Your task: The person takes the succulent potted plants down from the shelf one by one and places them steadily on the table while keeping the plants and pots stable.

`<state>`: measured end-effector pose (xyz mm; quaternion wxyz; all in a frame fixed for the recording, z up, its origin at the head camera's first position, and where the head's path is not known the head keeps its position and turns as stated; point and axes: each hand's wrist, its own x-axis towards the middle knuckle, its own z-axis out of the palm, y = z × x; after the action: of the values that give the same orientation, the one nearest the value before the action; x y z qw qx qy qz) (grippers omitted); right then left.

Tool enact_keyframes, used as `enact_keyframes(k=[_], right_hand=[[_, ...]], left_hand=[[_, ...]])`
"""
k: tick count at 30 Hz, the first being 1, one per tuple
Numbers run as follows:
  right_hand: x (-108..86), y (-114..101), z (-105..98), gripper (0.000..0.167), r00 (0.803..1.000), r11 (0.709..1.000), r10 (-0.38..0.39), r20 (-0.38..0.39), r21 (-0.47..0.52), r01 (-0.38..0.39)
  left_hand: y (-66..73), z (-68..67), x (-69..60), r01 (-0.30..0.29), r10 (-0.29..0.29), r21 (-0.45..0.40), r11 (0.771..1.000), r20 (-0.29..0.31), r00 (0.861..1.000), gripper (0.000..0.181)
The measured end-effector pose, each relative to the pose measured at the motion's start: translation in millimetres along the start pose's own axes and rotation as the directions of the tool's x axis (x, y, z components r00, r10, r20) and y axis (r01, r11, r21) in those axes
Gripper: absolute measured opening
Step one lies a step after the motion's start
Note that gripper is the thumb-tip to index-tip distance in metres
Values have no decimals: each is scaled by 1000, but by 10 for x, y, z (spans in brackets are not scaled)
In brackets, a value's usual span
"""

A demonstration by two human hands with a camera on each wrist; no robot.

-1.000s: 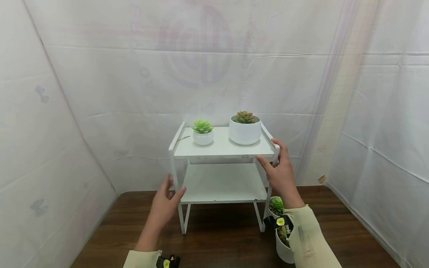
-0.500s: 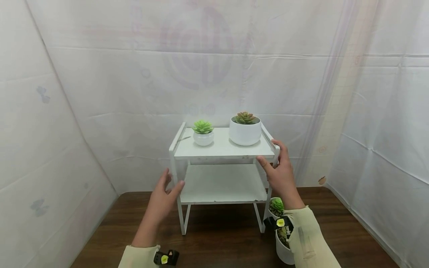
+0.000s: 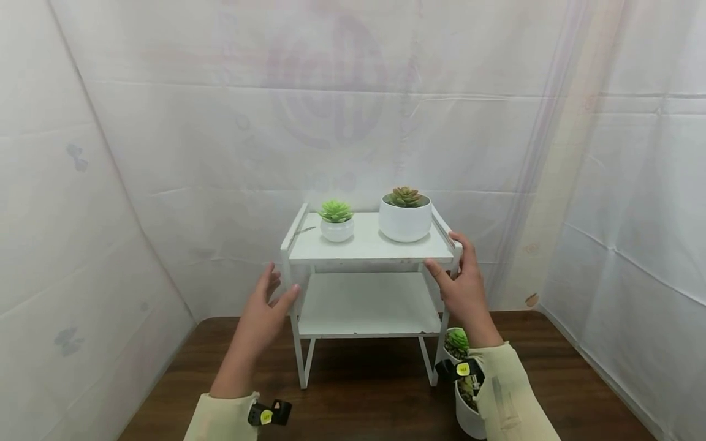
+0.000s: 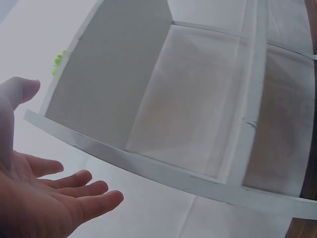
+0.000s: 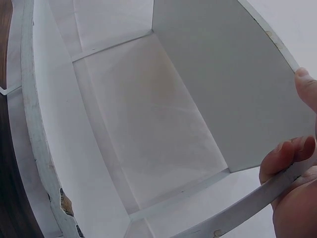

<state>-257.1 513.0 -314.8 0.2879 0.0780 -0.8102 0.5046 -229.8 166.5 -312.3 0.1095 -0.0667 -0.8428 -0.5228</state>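
A white two-tier shelf point(image 3: 369, 303) stands on the dark wooden table. On its top board sit a bright green succulent in a small white pot point(image 3: 337, 230) at left and a reddish-green succulent in a larger white pot point(image 3: 405, 220) at right. My right hand point(image 3: 465, 291) grips the shelf's upper right front corner; in the right wrist view its fingers point(image 5: 280, 158) curl round the white post, with the thumb at the board's edge. Beside the left front post is my left hand point(image 3: 263, 315), fingers spread; the left wrist view shows them apart from the frame.
Two more potted succulents stand by the shelf's right leg: a green one point(image 3: 456, 343) and one in a white pot point(image 3: 470, 418) partly covered by the right wrist. White sheeting point(image 3: 193, 153) hangs behind and at both sides of the wooden table point(image 3: 358, 410).
My left hand has risen along the left post and shifted slightly left. The right hand keeps its grip, and the shelf and plants stay in place; the head view has tilted slightly.
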Motion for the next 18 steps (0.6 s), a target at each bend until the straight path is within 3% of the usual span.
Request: enact_keyframes(k=[6, 18], right_hand=[[-4, 8, -1, 73, 1000, 1000, -6, -12, -4, 6], [-9, 15, 4, 73, 1000, 1000, 5, -3, -21, -6]], left_hand=[[117, -63, 25, -16, 16, 0, 1000, 2, 1000, 89], [356, -126, -34, -117, 116, -4, 993, -40, 992, 88]])
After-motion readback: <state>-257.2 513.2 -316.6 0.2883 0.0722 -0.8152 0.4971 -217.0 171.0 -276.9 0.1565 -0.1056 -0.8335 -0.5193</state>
